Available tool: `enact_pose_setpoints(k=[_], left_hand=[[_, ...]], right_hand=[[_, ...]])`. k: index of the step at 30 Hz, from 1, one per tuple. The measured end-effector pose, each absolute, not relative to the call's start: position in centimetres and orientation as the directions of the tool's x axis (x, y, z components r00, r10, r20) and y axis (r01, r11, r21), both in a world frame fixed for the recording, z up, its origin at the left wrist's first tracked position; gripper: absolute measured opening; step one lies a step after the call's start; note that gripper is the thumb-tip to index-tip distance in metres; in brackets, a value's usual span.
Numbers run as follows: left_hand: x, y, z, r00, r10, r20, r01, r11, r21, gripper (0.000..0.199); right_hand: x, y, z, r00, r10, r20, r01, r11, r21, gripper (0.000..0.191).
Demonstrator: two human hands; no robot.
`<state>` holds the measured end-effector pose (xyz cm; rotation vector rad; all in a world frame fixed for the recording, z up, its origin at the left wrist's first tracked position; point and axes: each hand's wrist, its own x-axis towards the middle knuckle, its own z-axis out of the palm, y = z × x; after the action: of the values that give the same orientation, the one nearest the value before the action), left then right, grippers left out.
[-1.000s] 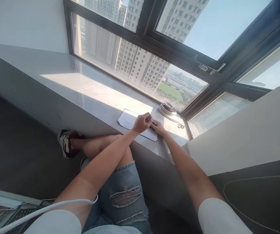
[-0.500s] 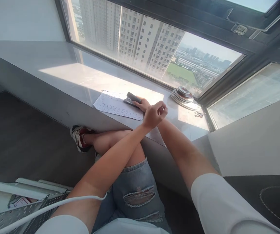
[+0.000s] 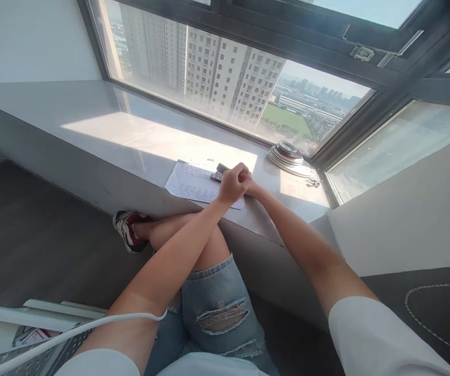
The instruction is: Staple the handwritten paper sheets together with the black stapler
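Observation:
A dark stapler [image 3: 217, 176] rests over the right part of a sheet of handwritten paper [image 3: 191, 183] on the window sill. My right hand [image 3: 253, 188] is closed around the stapler's rear end, though much of it is hidden behind my left hand. Curled into a fist, my left hand [image 3: 233, 184] crosses in front and sits over the stapler and the right hand. Nothing shows inside that fist. Whether it presses on the stapler cannot be made out.
A stack of plates [image 3: 286, 156] stands by the window corner, with small metal keys [image 3: 313, 183] beside it. A small flat piece [image 3: 210, 160] lies behind the paper. The sill [image 3: 146, 167] ends at a front edge above my crossed legs. A white cable [image 3: 130, 317] crosses my left forearm.
My left fist has come down and left onto the stapler area. The paper, stapler and right hand have shifted right along the sill and nearer me. The camera view has tilted slightly.

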<state>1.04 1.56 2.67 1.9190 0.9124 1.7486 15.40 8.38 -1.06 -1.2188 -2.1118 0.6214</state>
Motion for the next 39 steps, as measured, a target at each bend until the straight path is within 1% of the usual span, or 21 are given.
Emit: enact_pose_setpoints(k=[2,4,6,8,10,11,12,15,18,21,23,28,30,33,35,39], left_hand=[[0.9,1.4,2.6,0.032,0.696,0.718,0.227,-0.704,0.673,0.021],[0.7,1.3,2.5,0.040,0.730,0.682,0.274,-0.664,0.695,0.022],[0.6,1.5,2.3,0.010,0.778,0.628,0.362,-0.589,0.723,0.025],[0.6,1.9,2.0,-0.004,0.817,0.577,0.466,-0.509,0.724,0.026],[0.6,2.5,1.5,0.053,0.874,0.484,0.579,-0.422,0.698,0.022],[0.6,2.8,1.2,0.108,0.914,0.390,0.644,-0.363,0.674,0.023],[0.7,3.0,0.8,0.121,0.933,0.338,0.672,-0.327,0.664,0.026],[1.1,3.2,-0.1,0.140,0.956,0.257,0.719,-0.277,0.638,0.026],[1.5,3.0,-0.6,0.151,0.960,0.237,0.743,-0.268,0.613,0.032],[1.5,2.8,-0.7,0.166,0.960,0.224,0.744,-0.271,0.610,0.039],[1.3,3.0,-0.7,0.173,0.959,0.223,0.733,-0.276,0.622,0.039],[1.2,4.0,-0.5,0.206,0.949,0.238,0.638,-0.315,0.703,0.040],[1.4,4.4,-0.5,0.212,0.947,0.243,0.590,-0.322,0.740,0.040],[1.8,4.7,-0.4,0.196,0.951,0.241,0.531,-0.309,0.789,0.035],[2.0,4.9,-0.3,0.182,0.955,0.235,0.494,-0.295,0.818,0.032],[2.0,5.2,-0.2,0.157,0.965,0.212,0.410,-0.258,0.875,0.036]], right_hand=[[17.8,7.3,-0.3,-0.424,0.869,0.255,0.586,0.478,-0.655,0.037],[20.0,5.7,0.0,-0.429,0.865,0.261,0.574,0.484,-0.661,0.046],[21.9,3.7,0.1,-0.406,0.868,0.286,0.547,0.482,-0.684,0.055],[23.2,2.0,-0.1,-0.354,0.883,0.309,0.547,0.463,-0.697,0.059],[24.0,0.9,-0.4,-0.303,0.900,0.313,0.556,0.434,-0.709,0.058],[24.1,0.6,-0.5,-0.282,0.904,0.321,0.548,0.426,-0.720,0.057],[24.2,0.5,-0.6,-0.267,0.907,0.326,0.540,0.421,-0.729,0.057],[24.2,0.5,-0.6,-0.242,0.911,0.335,0.525,0.413,-0.744,0.051],[24.2,0.7,-0.5,-0.223,0.906,0.360,0.505,0.423,-0.752,0.047],[24.5,0.6,-0.3,-0.221,0.905,0.363,0.454,0.425,-0.783,0.049],[24.7,0.7,-0.3,-0.227,0.908,0.352,0.416,0.417,-0.808,0.054],[25.1,1.0,-0.8,-0.208,0.927,0.310,0.363,0.368,-0.856,0.062],[25.3,1.4,-1.2,-0.163,0.941,0.298,0.350,0.338,-0.874,0.064],[25.4,2.2,-1.7,-0.038,0.957,0.289,0.330,0.284,-0.900,0.074],[25.5,2.7,-2.0,0.047,0.953,0.299,0.335,0.267,-0.903,0.070],[25.8,3.3,-2.2,0.111,0.937,0.332,0.369,0.271,-0.889,0.049]])
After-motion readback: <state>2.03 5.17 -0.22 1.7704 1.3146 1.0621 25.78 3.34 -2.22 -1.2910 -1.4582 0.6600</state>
